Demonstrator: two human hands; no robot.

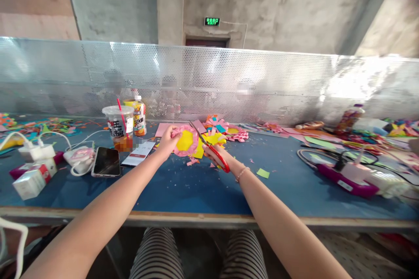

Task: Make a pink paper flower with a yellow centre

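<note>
A pink paper flower with a yellow centre (pixel 185 143) is held at its left edge by my left hand (pixel 168 141), its fingers closed on the rim. My right hand (pixel 218 155) grips red-handled scissors (pixel 223 163). Their blades point up and left, beside the flower's right edge, and look parted. Behind my right hand lie yellow paper pieces (pixel 214 139) and more pink paper flowers (pixel 237 133). Small pink scraps (pixel 193 161) are on the blue table (pixel 196 192) below the flower.
To the left are a phone (pixel 106 162), another phone (pixel 139 154), a cup with a straw (pixel 118 128), a bottle (pixel 139 115) and chargers (pixel 37 151). At right stand a purple power strip (pixel 343 181), cables and a bottle (pixel 349 120). A perforated metal screen (pixel 278 87) runs behind.
</note>
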